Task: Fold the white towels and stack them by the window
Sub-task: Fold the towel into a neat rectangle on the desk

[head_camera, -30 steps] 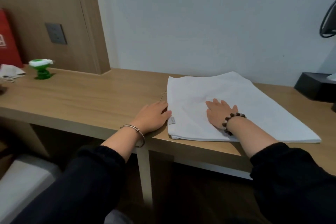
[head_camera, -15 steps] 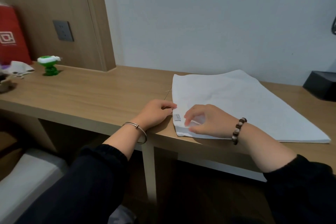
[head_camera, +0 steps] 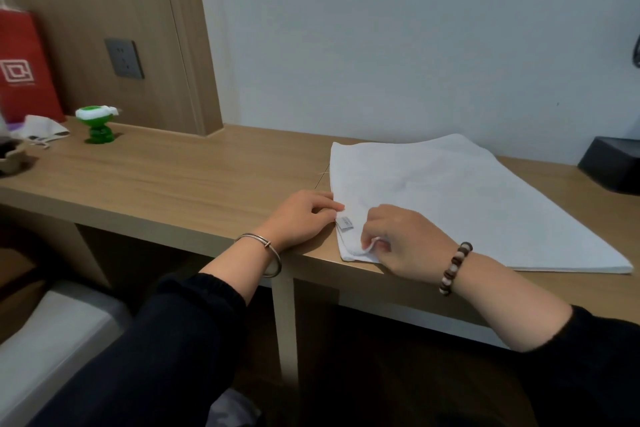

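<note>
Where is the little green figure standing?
The green figure stands far left on the wooden desk in the head view, right of the red paper bag, below the wall socket.

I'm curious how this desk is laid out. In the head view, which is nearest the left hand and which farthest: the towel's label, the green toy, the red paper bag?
1. The label, on the near corner of the white towel, just right of the left hand.
2. The green toy, well to the left on the desk.
3. The red paper bag, beyond it, far left.
</note>
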### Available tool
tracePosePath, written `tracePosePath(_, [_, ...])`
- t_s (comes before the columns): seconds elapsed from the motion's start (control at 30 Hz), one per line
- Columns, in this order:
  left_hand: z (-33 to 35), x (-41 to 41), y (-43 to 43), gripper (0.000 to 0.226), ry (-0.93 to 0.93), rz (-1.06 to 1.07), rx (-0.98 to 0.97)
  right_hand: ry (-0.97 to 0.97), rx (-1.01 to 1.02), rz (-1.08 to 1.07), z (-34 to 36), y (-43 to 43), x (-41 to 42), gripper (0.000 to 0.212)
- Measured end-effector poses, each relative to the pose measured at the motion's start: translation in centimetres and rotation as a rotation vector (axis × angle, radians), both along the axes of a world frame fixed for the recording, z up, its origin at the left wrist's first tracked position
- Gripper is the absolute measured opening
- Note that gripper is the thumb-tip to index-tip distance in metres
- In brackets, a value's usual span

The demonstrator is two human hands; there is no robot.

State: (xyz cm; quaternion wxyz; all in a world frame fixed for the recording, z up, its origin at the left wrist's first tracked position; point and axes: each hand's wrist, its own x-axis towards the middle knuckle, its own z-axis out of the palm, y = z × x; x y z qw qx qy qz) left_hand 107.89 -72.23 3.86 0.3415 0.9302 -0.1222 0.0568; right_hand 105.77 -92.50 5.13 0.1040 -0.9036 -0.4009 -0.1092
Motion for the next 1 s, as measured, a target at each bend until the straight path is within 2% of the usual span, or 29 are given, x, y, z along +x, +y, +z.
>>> tracePosePath(0.13, [0.0, -0.1, -0.1, 0.031, 0.002, -0.011, 0.052, 0.061, 0.084, -0.017, -0.7, 0.0, 0.1, 0.012])
tracePosePath(0.2, [-0.1, -0.1, -0.4, 0.039, -0.002, -0.040, 0.152, 0.075, 0.083, -0.023, -0.8, 0.1, 0.2, 0.013])
tracePosePath(0.3, [-0.1, 0.0, -0.6, 0.048, 0.003, -0.059, 0.296, 0.239, 0.127, -0.019, -0.2, 0.0, -0.3, 0.015])
tracePosePath(0.37, [-0.1, 0.0, -0.7, 0.049, 0.006, -0.072, 0.337, 0.431, 0.293, -0.027, 0.9, -0.3, -0.3, 0.014])
tracePosePath(0.43, [0.0, 0.0, -0.7, 0.048, 0.005, -0.091, 0.364, 0.461, 0.487, -0.141, 1.4, -0.6, 0.8, 0.014])
tracePosePath(0.47, [0.0, 0.0, -0.7, 0.048, 0.006, -0.098, 0.366, 0.387, 0.459, -0.240, 1.4, -0.9, 1.7, 0.016])
tracePosePath(0.5, [0.1, 0.0, -0.7, 0.047, 0.008, -0.106, 0.358, 0.299, 0.295, -0.347, 1.2, -1.2, 2.6, 0.025])
tracePosePath(0.53, [0.0, 0.0, -0.7, 0.047, 0.012, -0.112, 0.343, 0.257, 0.049, -0.429, 0.7, -1.5, 3.2, 0.038])
tracePosePath(0.57, [0.0, -0.1, -0.7, 0.046, 0.014, -0.118, 0.325, 0.269, -0.171, -0.472, 0.2, -1.8, 3.6, 0.047])
tracePosePath(0.6, [0.0, -0.1, -0.7, 0.046, 0.015, -0.121, 0.308, 0.318, -0.298, -0.489, -0.1, -2.1, 3.9, 0.051])
tracePosePath(0.63, [0.0, -0.1, -0.7, 0.046, 0.010, -0.121, 0.295, 0.378, -0.335, -0.483, 0.1, -2.3, 4.1, 0.052])
tracePosePath(0.7, [-0.1, -0.1, -0.8, 0.045, -0.012, -0.121, 0.293, 0.444, -0.246, -0.444, 1.0, -2.0, 4.8, 0.054])
tracePosePath(0.77, [-0.1, 0.0, -0.9, 0.044, -0.045, -0.127, 0.311, 0.413, -0.074, -0.474, 1.3, -1.2, 6.0, 0.054])
tracePosePath(0.8, [-0.1, 0.0, -0.9, 0.043, -0.058, -0.129, 0.306, 0.374, -0.051, -0.514, 1.2, -0.7, 6.2, 0.054])
tracePosePath(0.9, [0.0, 0.3, -1.2, 0.035, -0.070, -0.107, 0.270, 0.310, -0.277, -0.516, -0.9, 0.2, 5.9, 0.057])
tracePosePath(1.0, [0.0, 0.6, -1.5, 0.024, -0.113, -0.047, 0.273, 0.365, -0.280, -0.532, -1.7, -2.2, 6.8, 0.059])
